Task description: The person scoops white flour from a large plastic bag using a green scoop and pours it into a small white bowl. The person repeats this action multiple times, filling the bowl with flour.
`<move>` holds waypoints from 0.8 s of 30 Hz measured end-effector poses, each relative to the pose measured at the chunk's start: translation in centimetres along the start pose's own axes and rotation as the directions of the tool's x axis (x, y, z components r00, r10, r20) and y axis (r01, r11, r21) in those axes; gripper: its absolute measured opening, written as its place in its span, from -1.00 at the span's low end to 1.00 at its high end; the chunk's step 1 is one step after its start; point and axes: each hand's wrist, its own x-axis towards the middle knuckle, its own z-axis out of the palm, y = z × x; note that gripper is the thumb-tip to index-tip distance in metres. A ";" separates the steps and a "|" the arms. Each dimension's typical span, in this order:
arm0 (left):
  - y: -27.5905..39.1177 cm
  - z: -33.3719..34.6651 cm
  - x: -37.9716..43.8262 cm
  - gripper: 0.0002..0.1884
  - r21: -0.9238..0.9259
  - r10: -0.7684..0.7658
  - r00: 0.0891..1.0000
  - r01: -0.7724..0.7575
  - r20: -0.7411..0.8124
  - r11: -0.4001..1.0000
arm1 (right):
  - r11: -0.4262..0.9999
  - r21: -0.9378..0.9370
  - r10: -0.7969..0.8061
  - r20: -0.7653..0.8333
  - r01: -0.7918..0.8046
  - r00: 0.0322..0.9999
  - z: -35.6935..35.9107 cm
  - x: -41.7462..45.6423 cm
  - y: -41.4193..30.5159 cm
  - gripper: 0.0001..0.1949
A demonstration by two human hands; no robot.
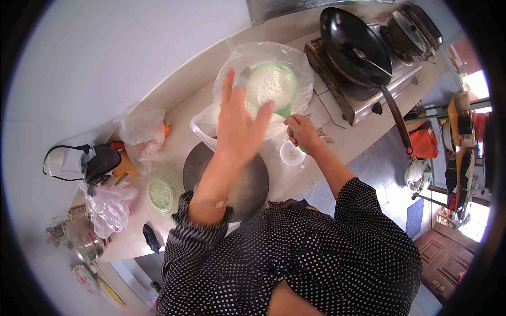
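My right hand (302,132) grips the handle of a green scoop or sieve (284,110). White flour (272,83) fills its round bowl, which sits within the mouth of a clear plastic bag (302,75). Over the bag's near left side, my left hand (242,114) is raised with fingers apart and nothing visible in it. It is blurred, and a pale band wraps one finger. Below the left forearm lies a dark round board or pan lid (253,185), partly covered by that arm. A small white bowl (292,153) with some pale bits stands just below my right hand.
A black wok (348,43) holding a metal spoon (371,62) rests on the gas stove (367,104), its handle jutting past the counter edge. To the left are a green plastic basket (165,191), plastic bags (108,205) and a lidded metal pot (83,239).
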 end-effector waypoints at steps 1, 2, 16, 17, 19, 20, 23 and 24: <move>-1.9 1.8 1.7 -0.55 -0.111 -0.250 0.967 0.254 0.049 0.961 | 1.000 0.007 -0.003 -0.003 0.003 1.000 0.2 -0.1 -0.1 -0.78; -4.1 3.7 3.1 -0.56 -0.214 -0.473 0.872 0.489 0.124 0.846 | 1.000 0.011 0.000 -0.008 0.000 1.000 0.3 0.0 0.1 -0.78; -10.4 10.0 3.3 -0.39 -0.296 -0.615 0.686 0.725 0.389 0.622 | 0.999 0.017 0.043 -0.021 -0.043 0.999 1.5 2.0 3.5 -0.76; -10.5 10.1 3.3 -0.45 -0.310 -0.617 0.663 0.747 0.424 0.588 | 0.998 0.009 0.059 -0.020 -0.059 0.998 1.6 2.1 3.4 -0.76; -10.5 10.0 3.3 -0.58 -0.336 -0.616 0.617 0.786 0.489 0.519 | 0.997 -0.025 0.078 -0.024 -0.079 0.997 1.6 2.3 3.2 -0.75; -10.4 10.0 3.3 -0.63 -0.364 -0.593 0.608 0.793 0.528 0.489 | 0.995 -0.050 0.082 -0.031 -0.084 0.996 1.6 2.4 3.2 -0.74; -9.4 9.7 3.4 -0.72 -0.456 -0.514 0.611 0.792 0.602 0.406 | 0.977 -0.202 0.063 -0.061 -0.074 0.996 0.6 3.1 4.0 -0.68; -9.5 9.7 3.5 -0.73 -0.505 -0.493 0.634 0.773 0.596 0.384 | 0.961 -0.268 0.050 -0.067 -0.066 0.996 0.3 3.1 3.8 -0.66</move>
